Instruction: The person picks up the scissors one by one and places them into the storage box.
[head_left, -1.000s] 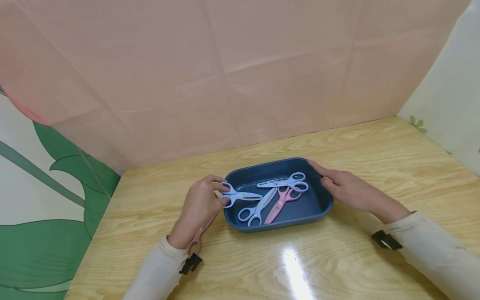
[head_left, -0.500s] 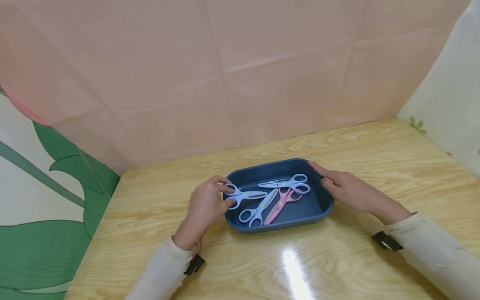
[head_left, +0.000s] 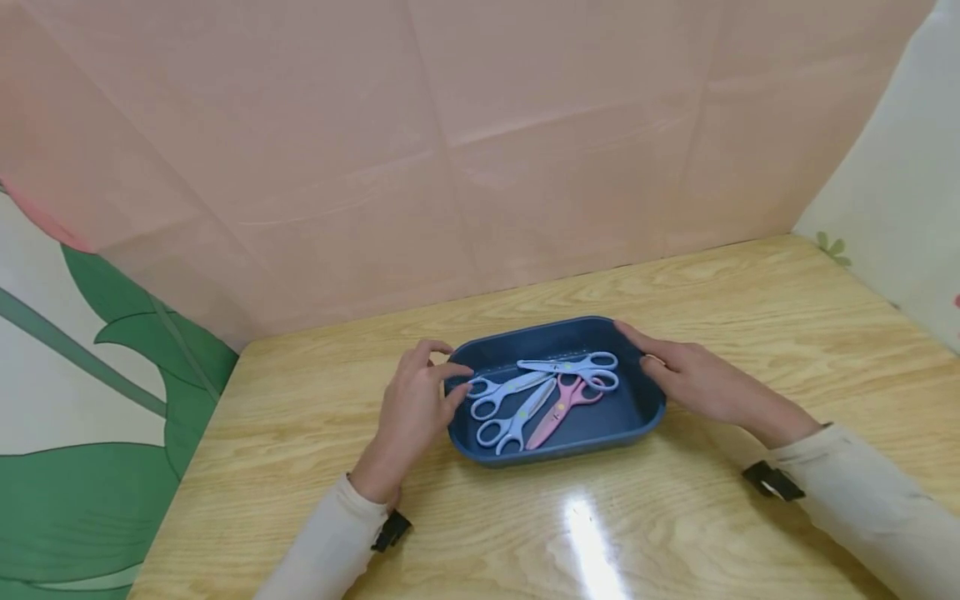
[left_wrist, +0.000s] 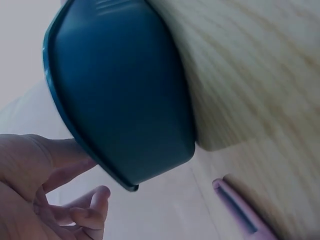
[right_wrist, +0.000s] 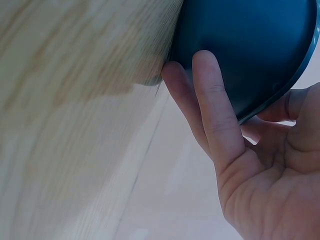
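A dark blue tray (head_left: 577, 451) stands on the table, holding three pairs of light blue scissors and one pair of pink scissors (head_left: 557, 411). My left hand (head_left: 414, 408) reaches over the tray's left end, its fingertips at the handles of the leftmost light blue scissors (head_left: 504, 392), which lie with their blades pointing right. At the opposite end my right hand (head_left: 693, 379) grips the tray, thumb over the rim and fingers spread along the outer wall (right_wrist: 250, 55). Another pink pair of scissors (left_wrist: 242, 212) lies on the table, mostly hidden under my left wrist in the head view.
The wood-grain table (head_left: 735, 517) meets a pink covered wall (head_left: 450, 167) behind the tray. A white wall (head_left: 922, 192) borders the right side. Green leaf pictures (head_left: 75, 508) decorate the left.
My left hand has lowered the light blue scissors into the tray and let go of them, its fingers spreading apart. The right hand keeps its hold on the tray.
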